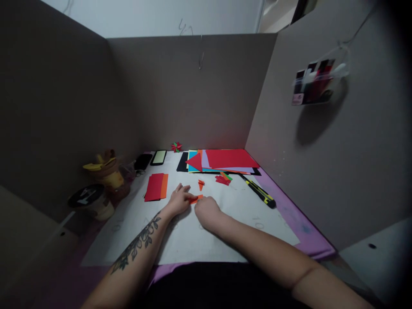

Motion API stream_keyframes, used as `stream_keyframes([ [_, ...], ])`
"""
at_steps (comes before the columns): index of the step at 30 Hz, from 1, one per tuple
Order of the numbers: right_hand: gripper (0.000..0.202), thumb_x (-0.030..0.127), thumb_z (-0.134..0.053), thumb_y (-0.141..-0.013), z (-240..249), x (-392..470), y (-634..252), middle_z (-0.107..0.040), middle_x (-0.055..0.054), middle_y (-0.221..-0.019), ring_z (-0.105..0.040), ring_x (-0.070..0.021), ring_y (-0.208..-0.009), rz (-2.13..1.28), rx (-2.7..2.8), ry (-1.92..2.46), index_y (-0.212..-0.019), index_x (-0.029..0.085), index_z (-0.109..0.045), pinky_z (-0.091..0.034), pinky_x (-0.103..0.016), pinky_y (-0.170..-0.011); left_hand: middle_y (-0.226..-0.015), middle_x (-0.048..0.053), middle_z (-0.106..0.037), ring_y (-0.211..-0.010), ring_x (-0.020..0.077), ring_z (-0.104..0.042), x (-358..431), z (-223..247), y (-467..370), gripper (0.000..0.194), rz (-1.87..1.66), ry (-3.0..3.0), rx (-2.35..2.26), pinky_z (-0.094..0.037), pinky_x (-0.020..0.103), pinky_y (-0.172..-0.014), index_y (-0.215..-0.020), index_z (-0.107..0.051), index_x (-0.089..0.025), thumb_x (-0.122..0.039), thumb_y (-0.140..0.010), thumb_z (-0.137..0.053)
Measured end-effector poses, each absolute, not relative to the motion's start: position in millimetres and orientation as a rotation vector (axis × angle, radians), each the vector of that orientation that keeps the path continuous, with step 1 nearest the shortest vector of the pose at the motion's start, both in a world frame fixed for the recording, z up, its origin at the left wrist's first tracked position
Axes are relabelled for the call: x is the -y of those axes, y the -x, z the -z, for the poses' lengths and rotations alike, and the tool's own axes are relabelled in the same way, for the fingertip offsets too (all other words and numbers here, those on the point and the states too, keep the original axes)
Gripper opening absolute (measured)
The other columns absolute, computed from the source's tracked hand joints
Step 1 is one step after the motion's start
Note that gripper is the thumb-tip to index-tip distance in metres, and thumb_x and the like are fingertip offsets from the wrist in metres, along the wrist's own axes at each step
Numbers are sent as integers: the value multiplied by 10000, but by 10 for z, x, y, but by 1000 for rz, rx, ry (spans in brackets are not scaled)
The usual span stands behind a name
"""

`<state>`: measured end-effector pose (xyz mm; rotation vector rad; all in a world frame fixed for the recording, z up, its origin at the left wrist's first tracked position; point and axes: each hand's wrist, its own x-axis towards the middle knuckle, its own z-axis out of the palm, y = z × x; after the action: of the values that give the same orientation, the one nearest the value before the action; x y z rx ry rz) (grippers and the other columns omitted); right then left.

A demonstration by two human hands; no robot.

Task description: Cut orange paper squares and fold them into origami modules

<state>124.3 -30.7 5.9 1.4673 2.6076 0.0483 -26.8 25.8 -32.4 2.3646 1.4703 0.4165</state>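
A small orange paper piece [197,199] lies on the white sheet between my hands. My left hand [179,201] rests flat with its fingers apart, a fingertip touching the left part of that piece. My right hand [207,212] is closed at the piece's right end, its fingertips mostly hidden. Just beyond my hands is a small folded orange piece [201,184]. Red strips [222,180] with green and orange ones lie farther right. To the left sits a stack of red and orange rectangles [155,187].
Coloured sheets [230,159] lie at the back, beside a red and green paper star [176,147]. A yellow and black cutter [260,192] is at the right. Phone [159,157], lidded tub [96,204] and yellow-handled items [99,164] stand left. Grey panels surround the table.
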Motion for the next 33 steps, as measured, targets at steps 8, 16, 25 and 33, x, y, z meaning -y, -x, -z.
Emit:
stream_keyframes([
  [8,283,167,-445,-814,-70,286,-1297,-683,-133,-955,-635,-245,-862,51,-2789,-1397,-1009,133,-648,-451,-318,-699,-1404,7,-435,-1362,316,-219,-257,298,262,488,-336,-2364,-1500,-249,524,-1069,-1115,-654,-336,-100,-747,-436],
  [16,269,209,-411,-835,-117,206,-1438,-688,-29,-966,-625,-202,-873,298,-2736,-1447,-936,262,-654,-399,-264,-651,-1404,-1,-436,-1368,304,-212,-252,289,267,464,-323,-2365,-1511,-244,486,-1094,-1103,-667,-319,-115,-750,-447],
  [25,230,153,-506,-743,-213,157,-1659,-694,-101,-895,-641,-241,-846,221,-2388,-1736,-886,206,-679,-418,-281,-646,-1294,27,-540,-1310,247,-343,-207,298,261,429,-514,-2392,-1445,-227,444,-1117,-1005,-711,-286,-85,-751,-429],
  [33,293,206,-390,-860,78,7,-1731,-657,-70,-1035,-598,-186,-959,380,-2691,-2027,-1003,209,-646,-417,-264,-773,-1113,73,-615,-1180,266,-470,-150,284,255,289,-666,-2454,-1423,-248,463,-1096,-883,-622,-194,-412,-697,-655],
])
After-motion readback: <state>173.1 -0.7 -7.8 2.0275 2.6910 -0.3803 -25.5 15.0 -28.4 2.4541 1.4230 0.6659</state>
